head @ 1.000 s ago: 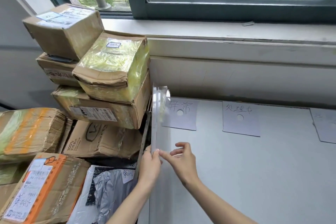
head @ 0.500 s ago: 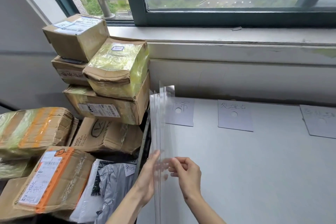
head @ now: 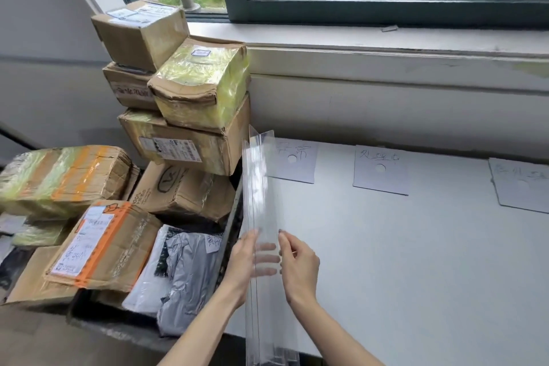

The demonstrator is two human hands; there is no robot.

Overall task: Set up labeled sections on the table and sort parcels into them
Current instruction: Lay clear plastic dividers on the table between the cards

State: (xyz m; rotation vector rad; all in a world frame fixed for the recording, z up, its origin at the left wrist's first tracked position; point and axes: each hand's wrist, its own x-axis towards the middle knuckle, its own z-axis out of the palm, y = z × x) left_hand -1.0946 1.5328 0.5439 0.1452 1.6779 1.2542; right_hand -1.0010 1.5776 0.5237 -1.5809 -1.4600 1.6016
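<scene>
Several clear plastic divider sheets [head: 258, 181] stand on edge along the left side of the white table [head: 401, 246]. My left hand [head: 242, 258] presses flat against their left face. My right hand [head: 298, 264] pinches the right-hand sheet from the other side. Three handwritten paper labels lie near the table's far edge: one [head: 300, 162] just right of the sheets, a second [head: 381, 171] in the middle, a third [head: 523, 186] at the right border. Cardboard parcels [head: 190, 89] are stacked left of the table.
More parcels fill the left: a box with an orange-edged label [head: 101, 242], a taped box [head: 62, 175], and grey plastic mailers [head: 184, 270] by the table's edge. A wall and windowsill [head: 386, 47] run behind the table.
The sheets have fanned slightly apart at the top. My hands have shifted a little along them, and the left one now lies flatter against the plastic. The camera has tilted up and left.
</scene>
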